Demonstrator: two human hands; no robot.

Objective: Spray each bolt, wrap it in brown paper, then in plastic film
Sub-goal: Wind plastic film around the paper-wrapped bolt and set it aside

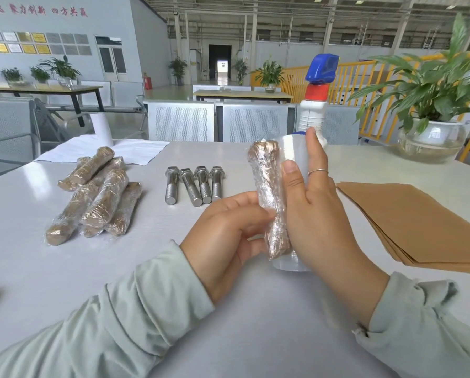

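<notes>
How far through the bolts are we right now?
Done: a pile of wrapped bolts lies on the left of the table. In hand: the left hand and right hand hold a paper-wrapped bolt against the film roll, film already on it. Left: four bare bolts beside the brown paper stack.

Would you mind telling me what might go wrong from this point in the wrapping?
1. The left hand pinches only the lower part of the wrapped bolt; it might twist or slip.
2. The right hand holds the film roll close, so film could bunch.
3. The bare bolts lie nearby and might get nudged.
</notes>
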